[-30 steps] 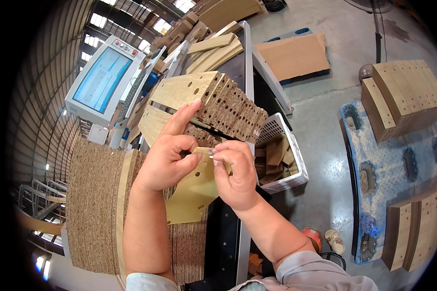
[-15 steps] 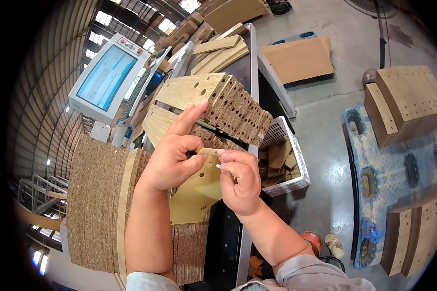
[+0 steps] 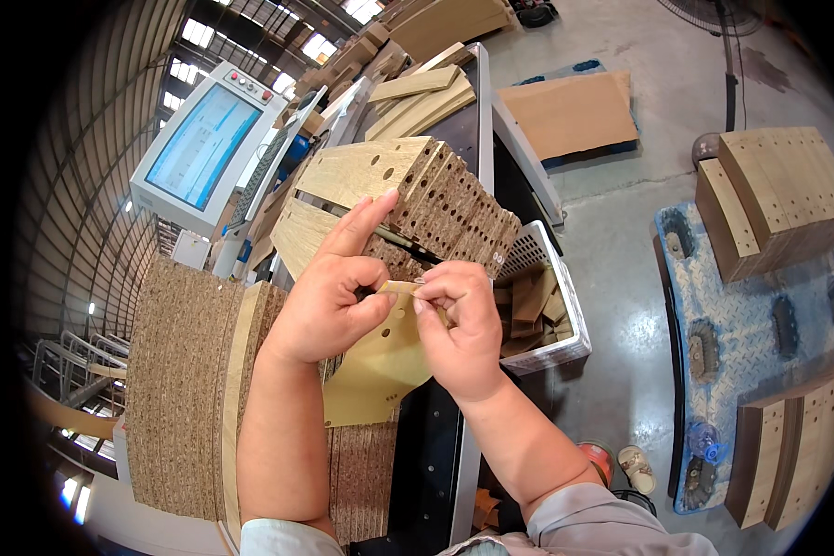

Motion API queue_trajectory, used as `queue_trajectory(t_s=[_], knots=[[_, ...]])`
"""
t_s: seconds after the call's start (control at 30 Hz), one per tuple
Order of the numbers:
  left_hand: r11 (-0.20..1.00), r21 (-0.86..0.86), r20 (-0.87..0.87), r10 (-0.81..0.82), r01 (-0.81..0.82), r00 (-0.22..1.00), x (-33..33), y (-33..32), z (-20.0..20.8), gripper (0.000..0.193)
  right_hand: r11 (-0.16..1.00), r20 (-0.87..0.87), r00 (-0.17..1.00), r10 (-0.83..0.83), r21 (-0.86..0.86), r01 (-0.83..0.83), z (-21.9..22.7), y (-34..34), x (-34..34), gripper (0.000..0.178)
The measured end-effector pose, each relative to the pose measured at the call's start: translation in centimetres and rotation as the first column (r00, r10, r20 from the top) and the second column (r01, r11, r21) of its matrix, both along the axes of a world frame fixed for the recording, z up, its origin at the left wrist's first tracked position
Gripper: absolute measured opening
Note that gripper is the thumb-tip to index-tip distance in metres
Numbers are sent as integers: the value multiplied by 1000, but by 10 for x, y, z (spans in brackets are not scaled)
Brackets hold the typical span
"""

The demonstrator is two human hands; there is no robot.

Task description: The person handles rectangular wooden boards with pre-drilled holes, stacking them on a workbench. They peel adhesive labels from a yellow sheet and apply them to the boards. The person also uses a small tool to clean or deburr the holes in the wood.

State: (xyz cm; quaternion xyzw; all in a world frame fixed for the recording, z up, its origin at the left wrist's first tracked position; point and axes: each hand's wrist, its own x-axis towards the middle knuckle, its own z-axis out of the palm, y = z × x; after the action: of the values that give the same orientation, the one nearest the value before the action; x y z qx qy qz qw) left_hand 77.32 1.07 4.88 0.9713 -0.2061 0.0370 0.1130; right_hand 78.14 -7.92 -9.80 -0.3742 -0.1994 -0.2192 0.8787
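A pale yellow board [image 3: 366, 385] with drilled holes stands tilted before me, its narrow end toward the far side. My left hand [image 3: 329, 301] pinches that end between thumb and index finger, the other fingers stretched out toward a stack of drilled chipboard panels [image 3: 454, 208]. Against the right corner of the same end, my right hand [image 3: 463, 324] is closed in a pinch. Whatever may sit between its fingertips is too small to make out. Beneath the yellow board runs a row of chipboard panels [image 3: 357, 482] on edge.
A tall chipboard stack [image 3: 181, 389] stands at left, below a monitor [image 3: 204, 144]. To the right, a white crate [image 3: 579, 343] holds wooden offcuts. Farther right, a blue pallet [image 3: 713, 324] carries drilled panels [image 3: 778, 195]. A black machine rail [image 3: 426, 473] borders the work.
My right hand has turned, its fingers curling over the board's end and the thumb now lying upright against it. The left hand and the board have stayed nearly in place.
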Motion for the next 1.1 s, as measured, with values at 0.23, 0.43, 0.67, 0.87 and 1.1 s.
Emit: queue_trajectory(t_s=[0.23, 0.43, 0.67, 0.87, 1.1], knots=[[998, -65, -37, 9, -12, 999, -1, 0, -2, 18, 802, -223, 875, 429, 541, -255, -45, -32, 28, 30], [992, -126, -67, -5, -3, 998, 2, -3, -3, 14, 854, -269, 848, 456, 400, -332, -105, -46, 83, 30], [994, -103, -67, 38, -45, 997, 1, -7, -2, 12, 915, -235, 887, 396, 180, -361, -108, -21, 93, 25], [996, -85, -68, 25, -30, 997, 1, -6, -1, 11, 902, -265, 866, 424, 213, -376, -108, -8, 94, 25], [996, -88, -62, 17, -22, 998, 0, -7, -1, 11, 876, -286, 837, 467, 278, -394, -106, -6, 91, 29]])
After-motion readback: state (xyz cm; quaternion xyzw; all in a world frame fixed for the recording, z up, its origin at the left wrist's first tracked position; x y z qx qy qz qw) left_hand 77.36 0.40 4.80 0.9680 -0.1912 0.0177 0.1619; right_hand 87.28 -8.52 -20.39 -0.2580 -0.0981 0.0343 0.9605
